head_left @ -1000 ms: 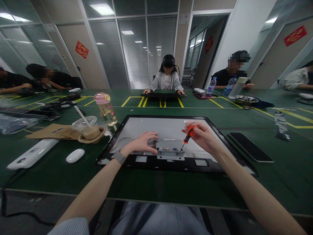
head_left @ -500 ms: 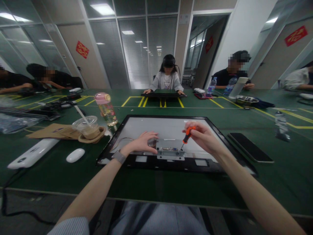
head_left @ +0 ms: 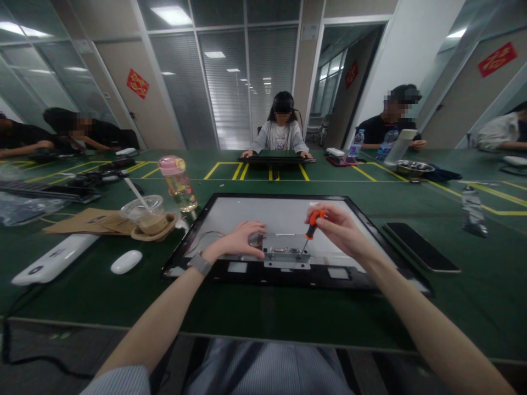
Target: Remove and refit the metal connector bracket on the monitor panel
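Watching through the head camera from afar, I look down on a flat monitor panel [head_left: 288, 277] lying face-down in the middle of a green table [head_left: 263, 312], close to the near edge and within easy reach of both arms. A small metal box [head_left: 286, 249] with connector ports sits on the panel's back, near its lower edge. The left hand [head_left: 242, 238], a watch [head_left: 200, 264] on its wrist, lies loosely spread on the panel with its fingertips against the box's left end, gripping nothing; I judge it is there to steady the part. The right hand [head_left: 335, 230] pinches an orange-handled screwdriver [head_left: 310, 229] between thumb and fingertips, tilted so that the shaft slants down to the box's right end. The tip is too small for me to tell whether it sits in a screw. A dark phone [head_left: 420, 247] lies just right of the panel. To the left are a white mouse [head_left: 126, 261], a plastic cup [head_left: 144, 211] with a straw and a pink-capped bottle [head_left: 179, 184], set apart from the hands. Across the table another person [head_left: 281, 134] sits with both hands on a similar panel.
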The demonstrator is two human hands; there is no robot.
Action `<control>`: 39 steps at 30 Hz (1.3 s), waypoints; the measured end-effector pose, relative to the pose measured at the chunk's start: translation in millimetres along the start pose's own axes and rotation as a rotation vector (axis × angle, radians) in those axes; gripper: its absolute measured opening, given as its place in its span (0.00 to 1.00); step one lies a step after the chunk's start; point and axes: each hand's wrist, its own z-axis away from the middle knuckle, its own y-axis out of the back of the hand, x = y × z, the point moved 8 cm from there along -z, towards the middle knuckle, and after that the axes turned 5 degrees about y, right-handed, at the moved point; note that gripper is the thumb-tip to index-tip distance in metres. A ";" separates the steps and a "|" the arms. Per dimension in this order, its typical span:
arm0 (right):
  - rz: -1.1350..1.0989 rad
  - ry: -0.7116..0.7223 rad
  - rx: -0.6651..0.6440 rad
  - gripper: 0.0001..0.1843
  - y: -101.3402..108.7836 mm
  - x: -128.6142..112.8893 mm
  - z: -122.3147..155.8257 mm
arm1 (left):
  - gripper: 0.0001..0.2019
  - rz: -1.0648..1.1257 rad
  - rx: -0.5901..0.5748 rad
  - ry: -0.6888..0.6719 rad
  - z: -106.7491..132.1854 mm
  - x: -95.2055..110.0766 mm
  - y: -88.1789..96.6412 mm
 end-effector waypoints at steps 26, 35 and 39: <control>-0.057 -0.055 -0.018 0.10 -1.6 3.1 1.7 | 0.39 -0.006 0.003 0.009 -0.1 0.2 0.1; -0.029 0.044 0.050 0.10 3.0 -3.2 -0.9 | 0.39 -0.001 0.013 0.009 -0.7 -1.9 -0.5; -0.049 -0.005 0.029 0.06 3.9 0.9 0.4 | 0.38 0.000 0.019 0.007 -0.9 -0.9 -0.1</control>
